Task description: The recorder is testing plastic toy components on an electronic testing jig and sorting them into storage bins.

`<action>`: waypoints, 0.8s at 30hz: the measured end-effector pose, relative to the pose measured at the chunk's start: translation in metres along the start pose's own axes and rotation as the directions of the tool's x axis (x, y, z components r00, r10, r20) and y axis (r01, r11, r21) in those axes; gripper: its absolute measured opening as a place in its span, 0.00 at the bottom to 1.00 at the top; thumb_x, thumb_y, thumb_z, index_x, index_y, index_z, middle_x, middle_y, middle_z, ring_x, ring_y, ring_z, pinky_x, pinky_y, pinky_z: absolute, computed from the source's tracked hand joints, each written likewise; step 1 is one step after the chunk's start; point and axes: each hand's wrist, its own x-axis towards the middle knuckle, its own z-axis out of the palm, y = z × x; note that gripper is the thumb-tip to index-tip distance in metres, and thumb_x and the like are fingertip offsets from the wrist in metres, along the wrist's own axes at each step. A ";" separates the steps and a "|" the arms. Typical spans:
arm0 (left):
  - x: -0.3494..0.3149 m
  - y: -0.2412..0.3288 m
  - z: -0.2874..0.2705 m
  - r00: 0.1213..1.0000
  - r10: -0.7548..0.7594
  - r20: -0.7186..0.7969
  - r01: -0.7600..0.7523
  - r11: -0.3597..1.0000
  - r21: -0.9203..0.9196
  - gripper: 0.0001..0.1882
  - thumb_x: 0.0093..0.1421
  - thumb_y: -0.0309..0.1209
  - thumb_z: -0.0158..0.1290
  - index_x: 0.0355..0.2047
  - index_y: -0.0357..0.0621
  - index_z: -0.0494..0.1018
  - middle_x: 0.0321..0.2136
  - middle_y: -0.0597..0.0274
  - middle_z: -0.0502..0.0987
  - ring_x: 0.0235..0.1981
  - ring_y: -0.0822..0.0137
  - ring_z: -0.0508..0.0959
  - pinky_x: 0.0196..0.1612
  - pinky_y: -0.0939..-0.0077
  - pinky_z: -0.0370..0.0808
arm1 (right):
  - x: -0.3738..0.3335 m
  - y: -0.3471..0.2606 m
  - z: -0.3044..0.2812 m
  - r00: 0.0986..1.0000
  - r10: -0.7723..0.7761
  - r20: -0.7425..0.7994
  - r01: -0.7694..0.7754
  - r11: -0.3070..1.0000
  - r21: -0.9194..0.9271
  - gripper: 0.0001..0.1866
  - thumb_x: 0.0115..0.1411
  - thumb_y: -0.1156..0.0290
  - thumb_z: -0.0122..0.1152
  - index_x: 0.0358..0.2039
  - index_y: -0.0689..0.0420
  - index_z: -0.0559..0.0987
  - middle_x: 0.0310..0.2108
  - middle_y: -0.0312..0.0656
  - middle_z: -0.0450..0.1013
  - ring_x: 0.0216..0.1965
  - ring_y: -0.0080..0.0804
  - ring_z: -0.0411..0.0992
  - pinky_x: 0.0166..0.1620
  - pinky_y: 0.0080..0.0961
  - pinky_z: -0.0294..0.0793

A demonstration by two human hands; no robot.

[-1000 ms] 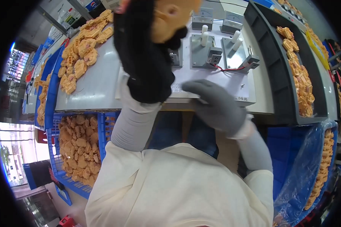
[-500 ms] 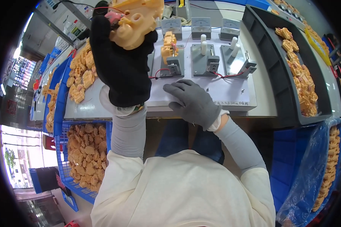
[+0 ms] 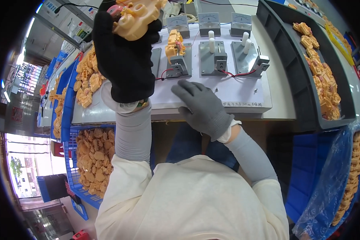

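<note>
My left hand, in a black glove, is raised at the top left and closed around a tan plastic housing. A pink piece shows on the housing, and the frame's top edge cuts part of it off. My right hand, in a grey glove, hovers low over the white board with its fingers stretched and nothing in them. Beyond it is a grey metal fixture with another tan housing seated on it. To its right stand two more fixtures with white posts, one nearer and one farther right.
Three analog meters line the back of the board. Loose tan housings are heaped at left, above a blue basket full of tan parts. A long dark grey tray holding housings flanks the right side. Red wires cross the board.
The whole view has shifted slightly. My left hand and the housing in it sit a little higher and farther left. My right hand keeps nearly the same place and pose.
</note>
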 end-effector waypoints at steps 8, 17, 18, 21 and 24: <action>-0.002 0.035 -0.027 1.000 -0.004 0.002 0.004 0.994 0.112 0.20 0.61 0.40 0.45 0.46 0.37 0.66 0.43 0.43 0.69 0.41 0.49 0.76 0.38 0.62 0.80 | -0.017 0.033 -0.060 0.723 0.022 -0.691 -0.259 0.935 -0.241 0.22 0.48 0.84 0.57 0.46 0.60 0.72 0.44 0.46 0.68 0.44 0.41 0.68 0.48 0.31 0.68; -0.004 0.009 -0.015 0.989 0.048 -0.141 -0.033 0.994 0.107 0.19 0.59 0.41 0.48 0.45 0.41 0.66 0.39 0.48 0.72 0.35 0.54 0.78 0.33 0.69 0.81 | -0.003 -0.006 0.011 0.997 0.059 -0.058 -0.058 0.998 0.034 0.18 0.45 0.75 0.60 0.41 0.58 0.75 0.41 0.46 0.72 0.45 0.45 0.69 0.45 0.34 0.71; -0.007 0.010 -0.014 0.989 0.049 -0.140 -0.034 0.993 0.112 0.19 0.59 0.41 0.48 0.45 0.41 0.66 0.39 0.48 0.72 0.35 0.54 0.78 0.33 0.69 0.81 | 0.003 -0.007 0.017 0.997 0.059 -0.058 -0.057 0.998 0.039 0.18 0.45 0.75 0.60 0.41 0.58 0.75 0.41 0.46 0.72 0.45 0.45 0.69 0.45 0.34 0.71; -0.011 0.014 -0.019 0.989 0.047 -0.142 -0.018 0.979 0.202 0.23 0.59 0.43 0.49 0.50 0.43 0.63 0.39 0.53 0.70 0.32 0.57 0.77 0.32 0.72 0.77 | 0.015 -0.001 0.026 0.991 0.130 0.027 -0.126 0.987 -0.104 0.20 0.44 0.71 0.61 0.41 0.58 0.75 0.40 0.47 0.72 0.46 0.46 0.69 0.46 0.37 0.71; -0.013 0.021 -0.031 0.993 0.014 -0.121 0.013 0.975 0.224 0.25 0.60 0.45 0.48 0.50 0.42 0.62 0.40 0.53 0.70 0.33 0.57 0.77 0.31 0.72 0.77 | 0.013 0.008 0.027 0.997 0.050 0.057 -0.050 0.999 -0.005 0.22 0.43 0.71 0.62 0.42 0.58 0.74 0.41 0.47 0.73 0.46 0.47 0.69 0.47 0.37 0.70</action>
